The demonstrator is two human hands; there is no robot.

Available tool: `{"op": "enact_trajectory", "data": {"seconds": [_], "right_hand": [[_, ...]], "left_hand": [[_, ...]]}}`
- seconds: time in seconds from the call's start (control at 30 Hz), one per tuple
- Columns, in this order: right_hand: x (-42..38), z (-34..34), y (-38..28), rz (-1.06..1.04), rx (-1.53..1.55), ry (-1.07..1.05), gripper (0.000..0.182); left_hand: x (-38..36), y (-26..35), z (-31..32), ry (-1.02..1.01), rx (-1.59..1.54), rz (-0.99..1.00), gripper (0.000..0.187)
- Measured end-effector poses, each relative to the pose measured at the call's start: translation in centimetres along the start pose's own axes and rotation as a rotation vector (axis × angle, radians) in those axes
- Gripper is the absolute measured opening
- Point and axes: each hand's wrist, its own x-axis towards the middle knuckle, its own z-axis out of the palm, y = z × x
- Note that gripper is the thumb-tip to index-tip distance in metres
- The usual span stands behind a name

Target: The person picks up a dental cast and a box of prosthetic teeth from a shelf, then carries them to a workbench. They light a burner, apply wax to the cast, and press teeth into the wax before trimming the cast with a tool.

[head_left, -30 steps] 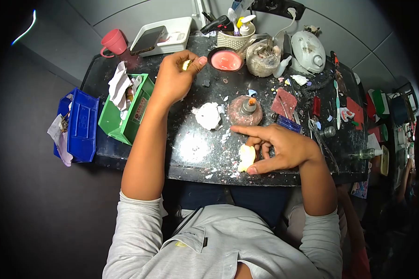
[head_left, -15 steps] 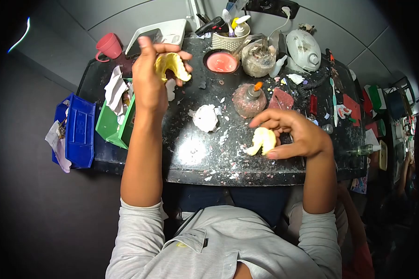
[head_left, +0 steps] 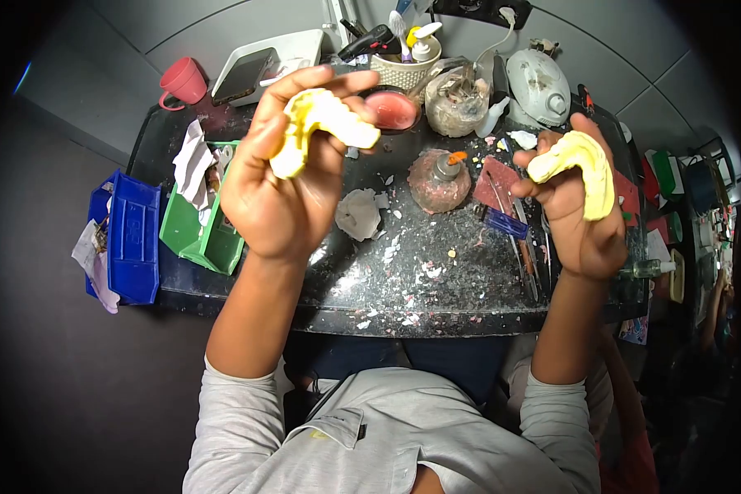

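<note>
My left hand (head_left: 267, 210) is raised over the back left of the table, fingers curled round a yellow horseshoe-shaped dental cast (head_left: 329, 113). My right hand (head_left: 580, 235), held over the right side, grips a second yellow dental cast (head_left: 594, 169), its arch lying across the fingers and palm. Both casts are off the table and apart from each other. On the table between the hands are a whitish crumpled piece (head_left: 359, 216) and a round glass burner (head_left: 438, 188) with an orange tip.
Green bin (head_left: 214, 247) and blue bin (head_left: 134, 239) hold scraps at the left. Behind are a pink cup (head_left: 183, 81), a bowl of pink material (head_left: 392, 109) and a cluttered jar (head_left: 457, 103). Blue-handled tool (head_left: 505, 222) and thin instruments lie right. Crumbs litter the dark table (head_left: 436, 296).
My right hand has lifted its cast up and to the right, turning the palm upward. My left hand has come slightly right and nearer, rotating its cast. The blue-handled tool is now uncovered.
</note>
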Motion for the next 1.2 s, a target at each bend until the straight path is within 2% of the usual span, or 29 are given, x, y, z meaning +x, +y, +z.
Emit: {"op": "enact_trajectory", "data": {"seconds": [0.07,0.1,0.13,0.2,0.23,0.27,0.3,0.43,0.53,0.57,0.63,0.7,0.97,1.03,1.1,1.2], "right_hand": [[-0.5,1.1,0.1,-0.053,-0.094,0.004,0.111],[-0.8,1.6,0.9,-0.123,-0.051,-0.017,0.106],[-1.3,2.9,1.4,-0.200,-0.093,0.010,0.097],[-1.1,3.9,1.6,-0.338,-0.330,-0.087,0.086],[-1.2,4.1,1.4,-0.389,-0.488,-0.106,0.081],[-1.3,4.4,1.2,-0.438,-0.646,-0.125,0.077],[-1.4,4.8,1.8,-0.470,-0.629,-0.117,0.074],[-1.9,4.1,1.0,-0.413,-0.725,-0.190,0.085],[-2.4,4.0,0.5,-0.313,-0.701,-0.173,0.087],[-2.2,4.0,0.6,-0.312,-0.701,-0.172,0.087],[-2.0,4.2,0.9,-0.444,-0.730,-0.228,0.086],[-2.1,4.0,0.9,-0.431,-0.749,-0.212,0.085],[-2.5,4.0,1.2,-0.400,-0.778,-0.202,0.090],[-2.5,4.0,1.5,-0.384,-0.667,-0.131,0.092],[-2.3,3.8,1.2,-0.393,-0.729,-0.177,0.091],[-1.9,3.9,1.5,-0.410,-0.759,-0.217,0.089]], "left_hand": [[-0.3,-0.6,1.5,-0.074,0.051,0.015,0.040],[-0.6,-0.9,1.9,-0.103,0.199,0.028,0.039],[-0.8,-1.4,1.8,-0.200,0.350,0.097,0.047],[-1.3,-2.6,1.9,-0.379,0.453,0.186,0.062],[-1.7,-2.9,1.9,-0.441,0.510,0.193,0.076],[-1.7,-3.2,1.9,-0.504,0.731,0.297,0.078],[-1.6,-3.2,1.9,-0.528,0.778,0.325,0.078],[-1.0,-2.3,1.6,-0.621,0.891,0.399,0.077],[-1.1,-2.2,2.2,-0.624,0.901,0.349,0.082],[-1.1,-2.4,1.9,-0.657,0.950,0.392,0.090],[-1.6,-2.7,2.3,-0.624,0.930,0.355,0.092],[-1.6,-2.7,2.3,-0.600,0.932,0.344,0.098],[-1.8,-2.3,2.7,-0.582,0.968,0.344,0.098],[-1.9,-2.2,2.7,-0.562,0.973,0.321,0.098],[-1.7,-2.3,2.6,-0.665,1.045,0.357,0.100],[-1.8,-2.6,2.7,-0.621,1.040,0.361,0.102]]}}
